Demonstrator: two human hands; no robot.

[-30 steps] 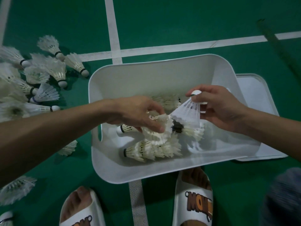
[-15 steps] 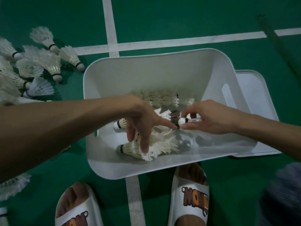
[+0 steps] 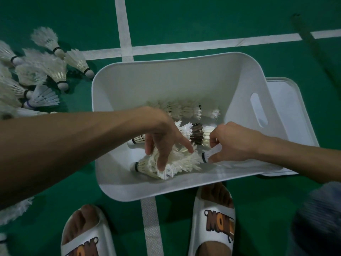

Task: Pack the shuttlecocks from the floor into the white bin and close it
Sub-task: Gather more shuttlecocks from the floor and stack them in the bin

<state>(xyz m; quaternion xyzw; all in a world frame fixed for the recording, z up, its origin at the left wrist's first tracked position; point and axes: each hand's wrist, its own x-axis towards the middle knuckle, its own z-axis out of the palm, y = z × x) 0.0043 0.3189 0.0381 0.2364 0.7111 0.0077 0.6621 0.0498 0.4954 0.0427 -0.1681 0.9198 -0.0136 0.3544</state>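
Several packed shuttlecocks (image 3: 184, 163) lie in the white bin (image 3: 166, 74) at centre frame. The left hand (image 3: 162, 143), fingers spread straight, touches their feathers. The right hand (image 3: 234, 143) pinches a single shuttlecock (image 3: 212, 153) just beside them. A lid (image 3: 287, 100) lies flat at the bin's right edge. Loose shuttlecocks (image 3: 46, 71) crowd the green floor (image 3: 203, 19) at upper left. The slippers (image 3: 215, 224) carry brown lettering, not readable.

Both hands down inside white bin (image 3: 166, 71).
Left hand (image 3: 162, 137) fingers spread, touching shuttlecock pile (image 3: 184, 161); right hand (image 3: 232, 143) pinches single shuttlecock (image 3: 212, 152) just beside it. Loose shuttlecocks (image 3: 46, 71) on floor left of bin; lid (image 3: 295, 108) at right.
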